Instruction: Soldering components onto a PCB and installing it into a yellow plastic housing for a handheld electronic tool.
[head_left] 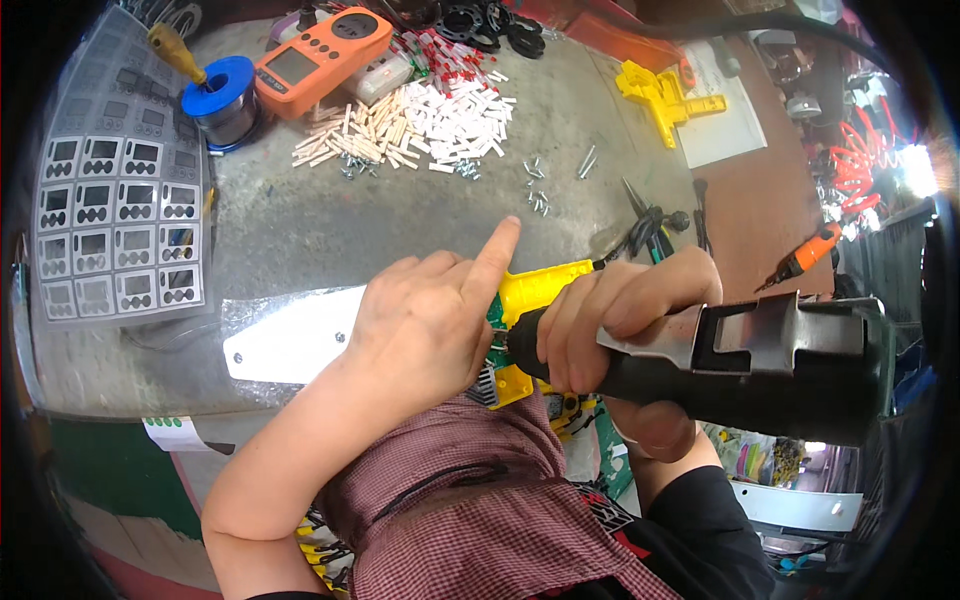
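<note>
My right hand grips a black power screwdriver with a metal hook bracket along its body. Its nose points left at a green circuit board in a yellow plastic housing. Whether the tip touches a screw is hidden. My left hand lies over the housing's left side and holds it at the table edge, index finger stretched forward and the other fingers curled. Beyond that fingertip, small silver screws are scattered on the grey table.
A white plate in clear plastic lies left. Farther back are a sticker sheet, a solder spool, an orange meter and piles of white sleeves. Another yellow housing and an orange screwdriver lie right.
</note>
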